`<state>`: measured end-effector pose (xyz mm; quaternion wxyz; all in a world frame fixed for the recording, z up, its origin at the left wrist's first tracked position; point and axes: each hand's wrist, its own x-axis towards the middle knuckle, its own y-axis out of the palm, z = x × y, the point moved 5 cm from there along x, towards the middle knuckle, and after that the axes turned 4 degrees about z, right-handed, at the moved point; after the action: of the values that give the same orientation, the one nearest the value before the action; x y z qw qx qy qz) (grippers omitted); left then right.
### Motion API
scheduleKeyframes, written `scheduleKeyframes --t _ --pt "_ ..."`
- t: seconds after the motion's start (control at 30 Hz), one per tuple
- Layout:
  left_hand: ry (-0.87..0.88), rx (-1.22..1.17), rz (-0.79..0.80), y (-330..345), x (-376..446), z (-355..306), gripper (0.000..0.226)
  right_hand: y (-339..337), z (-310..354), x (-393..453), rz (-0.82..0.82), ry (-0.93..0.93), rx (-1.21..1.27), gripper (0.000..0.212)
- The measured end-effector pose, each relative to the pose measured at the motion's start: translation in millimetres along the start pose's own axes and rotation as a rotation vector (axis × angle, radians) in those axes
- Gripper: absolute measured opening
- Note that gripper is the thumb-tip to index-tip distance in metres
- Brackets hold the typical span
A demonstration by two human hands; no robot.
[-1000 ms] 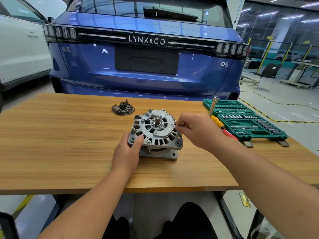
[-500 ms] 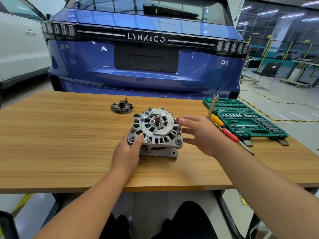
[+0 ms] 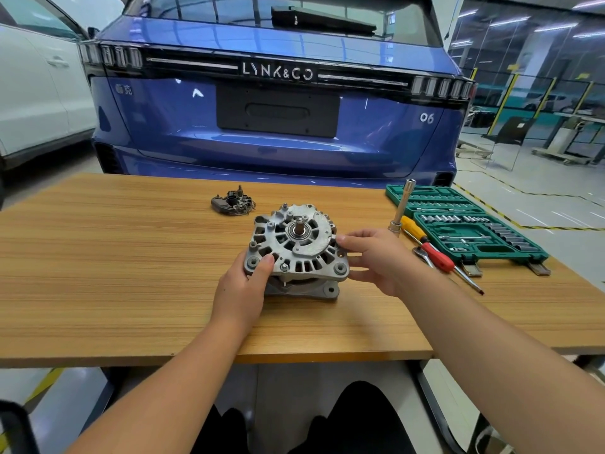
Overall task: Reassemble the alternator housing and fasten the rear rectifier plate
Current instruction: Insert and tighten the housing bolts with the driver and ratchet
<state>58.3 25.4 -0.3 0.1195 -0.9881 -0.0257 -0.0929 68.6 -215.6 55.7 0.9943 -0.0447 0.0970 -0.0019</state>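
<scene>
Head view: starting at the left, that half of the wooden table (image 3: 98, 257) is bare, so you've got plenty of room there to swing a tool or slide the part over. Your left hand (image 3: 244, 290) grips the near-left corner of the alternator housing (image 3: 294, 250), thumb up on the vented face, same as a second ago, so the thing is pinned and hasn't shifted; it sits mid-table with the shaft pointing up, well back from the near edge. The rectifier plate (image 3: 233, 202) is lying loose just beyond it on the far side, not fitted yet, so I'd say the fastening part hasn't started. The real change is your right hand (image 3: 376, 260): a second ago it was pinched up at the right rim of the housing fiddling with something small, and now the fingers are spread out fairly straight against that side, not wrapped round anything. Looks to me like the bolt is started by hand and you're about to go for a tool. The socket extension (image 3: 402, 204), the screwdriver (image 3: 435, 253) and the green socket set (image 3: 465, 224) are right of that hand, the case close to the right edge, so reach gently.
</scene>
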Motion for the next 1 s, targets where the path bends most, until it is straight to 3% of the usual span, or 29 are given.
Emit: scheduleKeyframes --t 0.37,0.63,0.77,0.9,1.0 --pt "0.0 -0.041 0.024 1 2 3 0.05 -6 -4 7 0.054 0.003 -0.015 0.019" --pt "-0.009 0.011 0.038 4 0 -2 0.077 -7 6 5 0.059 -0.017 -0.107 0.014" --pt "0.015 0.019 0.03 4 -2 -6 0.059 -6 5 4 0.051 -0.015 -0.097 0.015" --pt "-0.005 0.018 0.026 4 -2 -5 0.071 -7 7 4 0.052 -0.009 -0.143 0.014" --pt "-0.004 0.005 0.021 4 -2 -5 0.057 -7 7 2 0.044 -0.027 -0.175 0.014"
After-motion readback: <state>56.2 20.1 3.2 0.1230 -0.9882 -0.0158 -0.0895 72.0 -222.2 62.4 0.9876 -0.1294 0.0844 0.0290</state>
